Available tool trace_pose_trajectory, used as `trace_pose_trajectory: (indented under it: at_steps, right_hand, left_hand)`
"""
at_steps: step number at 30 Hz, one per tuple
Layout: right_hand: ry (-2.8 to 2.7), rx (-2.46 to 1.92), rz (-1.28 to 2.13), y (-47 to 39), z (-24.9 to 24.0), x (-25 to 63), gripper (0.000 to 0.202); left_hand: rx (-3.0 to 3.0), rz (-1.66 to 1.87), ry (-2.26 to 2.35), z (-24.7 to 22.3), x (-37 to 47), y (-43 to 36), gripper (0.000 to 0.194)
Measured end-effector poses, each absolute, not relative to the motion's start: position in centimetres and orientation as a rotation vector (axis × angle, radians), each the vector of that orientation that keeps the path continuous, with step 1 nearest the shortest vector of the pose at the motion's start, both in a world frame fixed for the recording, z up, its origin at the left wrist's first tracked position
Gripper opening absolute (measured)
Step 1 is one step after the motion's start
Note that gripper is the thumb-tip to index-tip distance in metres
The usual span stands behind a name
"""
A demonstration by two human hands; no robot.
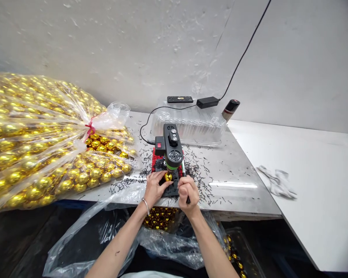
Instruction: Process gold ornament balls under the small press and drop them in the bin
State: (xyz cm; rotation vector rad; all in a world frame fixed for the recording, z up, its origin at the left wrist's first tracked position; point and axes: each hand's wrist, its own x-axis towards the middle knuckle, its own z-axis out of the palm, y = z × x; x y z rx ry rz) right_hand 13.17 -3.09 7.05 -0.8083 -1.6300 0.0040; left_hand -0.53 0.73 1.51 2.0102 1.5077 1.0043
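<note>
A small black drill press (174, 148) with a red switch stands on the metal table. My left hand (155, 187) holds a shiny gold ball (168, 177) between thumb and finger, directly beneath the head of the press. Closed around the black grip of the press's lever (183, 168) is my right hand (188, 193), just right of the base. A red mat (156, 157) lies under the machine, with small black shavings scattered all around it.
A big clear bag of gold balls (40, 154) fills the left side. Behind the press are clear plastic trays (191, 125), a power adapter (207, 102) and a spray can (231, 109). Gloves (278, 182) lie at right. Open plastic bags (168, 243) hang below the front edge.
</note>
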Motion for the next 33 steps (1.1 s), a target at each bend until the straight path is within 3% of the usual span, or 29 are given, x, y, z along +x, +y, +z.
trace_pose_trajectory:
  at_steps: [10,17,21,28,33]
  right_hand:
    - [-1.639,-0.79,-0.08,-2.4,4.1,12.9,0.027]
    - [-1.528,-0.898,0.087,-3.1,11.0,12.7,0.027]
    - [-1.497,-0.977,0.201,-3.4,14.0,12.6,0.031]
    - [-1.519,-0.941,0.183,-3.7,11.6,12.8,0.027]
    - [-1.526,-0.911,0.167,-3.6,11.2,12.7,0.026]
  left_hand:
    - [2.037,1.065,1.492,1.0,-0.5,0.7,0.031]
    - [2.006,1.149,1.453,1.7,-0.5,0.5,0.032]
    - [2.08,1.233,1.399,1.8,-1.6,-3.5,0.036]
    - [2.322,1.006,1.212,-2.5,-3.5,-12.0,0.044]
    - [2.262,1.239,1.461,1.3,-7.1,-5.3,0.028]
